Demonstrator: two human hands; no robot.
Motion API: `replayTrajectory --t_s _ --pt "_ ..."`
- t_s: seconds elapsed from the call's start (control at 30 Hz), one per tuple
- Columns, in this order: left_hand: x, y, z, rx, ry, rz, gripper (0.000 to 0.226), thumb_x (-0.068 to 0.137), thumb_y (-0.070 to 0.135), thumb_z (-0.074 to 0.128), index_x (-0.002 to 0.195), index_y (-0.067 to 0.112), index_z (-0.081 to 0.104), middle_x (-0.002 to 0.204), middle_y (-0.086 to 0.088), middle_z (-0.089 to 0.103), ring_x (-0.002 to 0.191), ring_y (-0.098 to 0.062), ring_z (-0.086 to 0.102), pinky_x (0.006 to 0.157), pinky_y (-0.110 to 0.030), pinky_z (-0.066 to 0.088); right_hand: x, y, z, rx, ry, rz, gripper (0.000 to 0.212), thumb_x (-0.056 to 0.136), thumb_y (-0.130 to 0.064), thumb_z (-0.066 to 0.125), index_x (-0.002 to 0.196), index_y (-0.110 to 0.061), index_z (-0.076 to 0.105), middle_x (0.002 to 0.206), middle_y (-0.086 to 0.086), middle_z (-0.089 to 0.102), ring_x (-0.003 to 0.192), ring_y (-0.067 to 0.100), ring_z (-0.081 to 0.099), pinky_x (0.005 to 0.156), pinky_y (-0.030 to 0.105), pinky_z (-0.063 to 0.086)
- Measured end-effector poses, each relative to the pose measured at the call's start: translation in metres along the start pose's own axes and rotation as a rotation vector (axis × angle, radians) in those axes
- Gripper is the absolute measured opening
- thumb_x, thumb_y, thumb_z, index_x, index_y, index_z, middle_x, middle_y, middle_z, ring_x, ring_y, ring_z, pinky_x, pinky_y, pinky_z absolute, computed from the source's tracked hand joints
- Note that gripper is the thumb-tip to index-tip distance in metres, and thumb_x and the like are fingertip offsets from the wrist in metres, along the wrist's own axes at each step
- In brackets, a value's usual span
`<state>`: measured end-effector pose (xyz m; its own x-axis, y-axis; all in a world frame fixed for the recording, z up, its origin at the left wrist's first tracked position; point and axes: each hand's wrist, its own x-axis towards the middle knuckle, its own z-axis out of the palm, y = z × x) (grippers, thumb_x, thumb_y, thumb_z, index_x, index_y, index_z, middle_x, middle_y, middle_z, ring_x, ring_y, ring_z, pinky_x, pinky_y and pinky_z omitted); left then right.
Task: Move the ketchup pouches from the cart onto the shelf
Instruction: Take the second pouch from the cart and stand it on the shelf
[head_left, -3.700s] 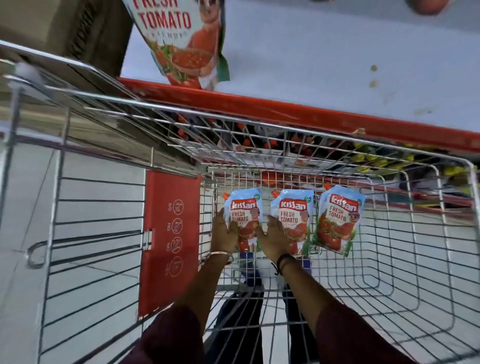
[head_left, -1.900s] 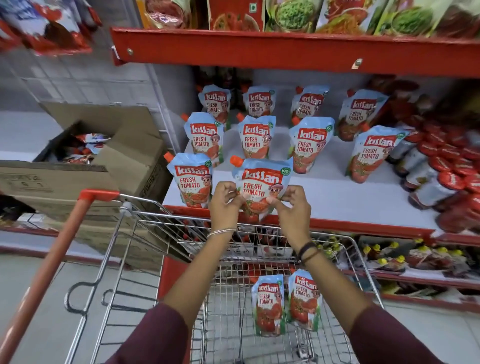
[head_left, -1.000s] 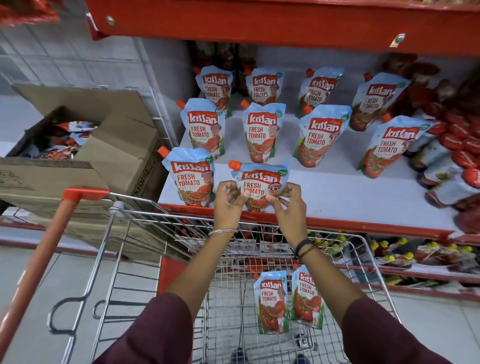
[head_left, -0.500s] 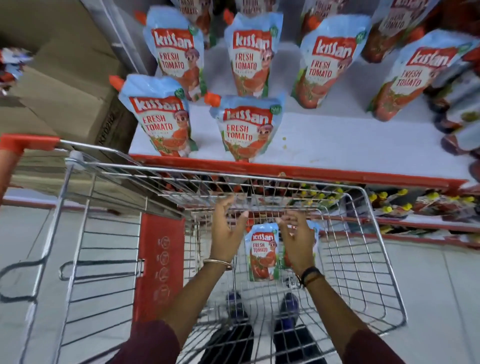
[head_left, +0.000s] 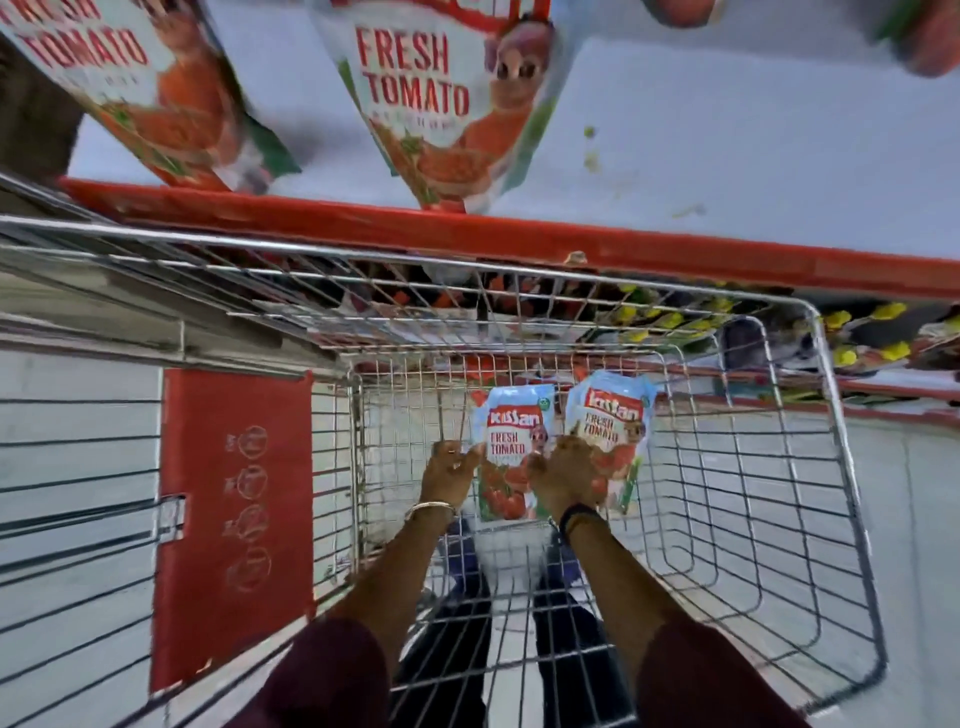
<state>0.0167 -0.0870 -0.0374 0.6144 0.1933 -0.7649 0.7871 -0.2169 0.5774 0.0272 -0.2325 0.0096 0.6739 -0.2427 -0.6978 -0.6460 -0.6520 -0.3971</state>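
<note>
Two blue-and-red ketchup pouches stand against the far wall of the wire cart (head_left: 840, 447). My left hand (head_left: 445, 474) has its fingers curled on the left edge of the left pouch (head_left: 511, 467). On that pouch's right edge rests my right hand (head_left: 567, 480), which also covers part of the right pouch (head_left: 615, 415). The left pouch is gripped between both hands and still stands in the cart. Two more pouches (head_left: 441, 104) (head_left: 171, 104) stand at the front of the white shelf (head_left: 727, 156) above the cart.
The shelf's red front edge (head_left: 519, 234) runs just above the cart's far rim. A red panel (head_left: 234, 519) hangs on the cart's left side. Yellow-capped bottles (head_left: 857, 332) fill a lower shelf at the right. My legs show through the cart's floor.
I set a pouch on the shelf's front row and let it go. Both hands then dropped into the cart and have closed in on the left pouch. My view has tilted down.
</note>
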Motion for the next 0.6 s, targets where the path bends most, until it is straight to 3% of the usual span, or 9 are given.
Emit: replayTrajectory --t_s 0.1,0.17,0.33,0.43,0.5,0.6 --pt "0.004 0.002 0.006 -0.04 -0.082 -0.074 0.045 0.076 0.038 0.068 0.103 0.005 0.055 0.102 -0.015 0.064 0.092 -0.027 0.06 0.075 -0.031 0.048 0.006 -0.008 0.005 -0.11 0.003 0.029 0.041 0.091 -0.023 0.047 0.121 0.004 0.042 0.13 0.024 0.043 0.105 0.038 0.058 0.082 0.041 0.051" --pt "0.014 -0.001 0.01 -0.001 -0.111 -0.055 0.041 0.073 0.037 0.07 0.098 0.007 0.062 0.104 -0.015 0.069 0.093 -0.029 0.064 0.075 -0.031 0.05 0.013 -0.01 0.01 -0.151 0.022 0.021 0.034 0.091 -0.018 0.05 0.12 0.0 0.043 0.127 0.023 0.048 0.107 0.037 0.058 0.086 0.042 0.053" --pt "0.028 -0.007 0.012 -0.013 -0.132 -0.098 0.029 0.056 0.038 0.072 0.074 0.016 0.068 0.101 -0.024 0.071 0.093 -0.035 0.066 0.088 -0.054 0.054 0.024 -0.016 0.018 -0.191 0.006 0.017 0.034 0.09 -0.023 0.05 0.115 -0.001 0.051 0.118 0.019 0.054 0.105 0.032 0.058 0.084 0.036 0.052" --pt "0.028 -0.009 0.01 -0.034 -0.131 -0.111 0.041 0.051 0.042 0.073 0.078 0.012 0.065 0.096 -0.021 0.071 0.091 -0.036 0.067 0.084 -0.058 0.054 0.029 -0.014 0.019 0.001 0.035 0.129 0.031 0.086 -0.021 0.054 0.109 -0.001 0.053 0.11 0.016 0.064 0.096 0.033 0.065 0.077 0.037 0.057" --pt "0.023 -0.007 0.008 -0.059 -0.108 -0.1 0.035 0.053 0.038 0.075 0.074 0.015 0.058 0.099 -0.024 0.069 0.094 -0.038 0.065 0.086 -0.058 0.053 0.031 -0.01 0.018 0.122 0.043 0.187 0.028 0.083 -0.023 0.056 0.105 -0.006 0.054 0.103 0.013 0.069 0.088 0.032 0.069 0.072 0.04 0.061" --pt "0.012 -0.003 0.004 -0.145 -0.069 -0.079 0.039 0.043 0.039 0.078 0.063 0.021 0.05 0.091 -0.018 0.066 0.087 -0.031 0.063 0.083 -0.055 0.053 0.023 -0.009 0.008 0.233 0.019 0.141 0.026 0.088 -0.023 0.058 0.107 -0.005 0.057 0.094 0.002 0.066 0.083 0.024 0.064 0.055 0.02 0.054"
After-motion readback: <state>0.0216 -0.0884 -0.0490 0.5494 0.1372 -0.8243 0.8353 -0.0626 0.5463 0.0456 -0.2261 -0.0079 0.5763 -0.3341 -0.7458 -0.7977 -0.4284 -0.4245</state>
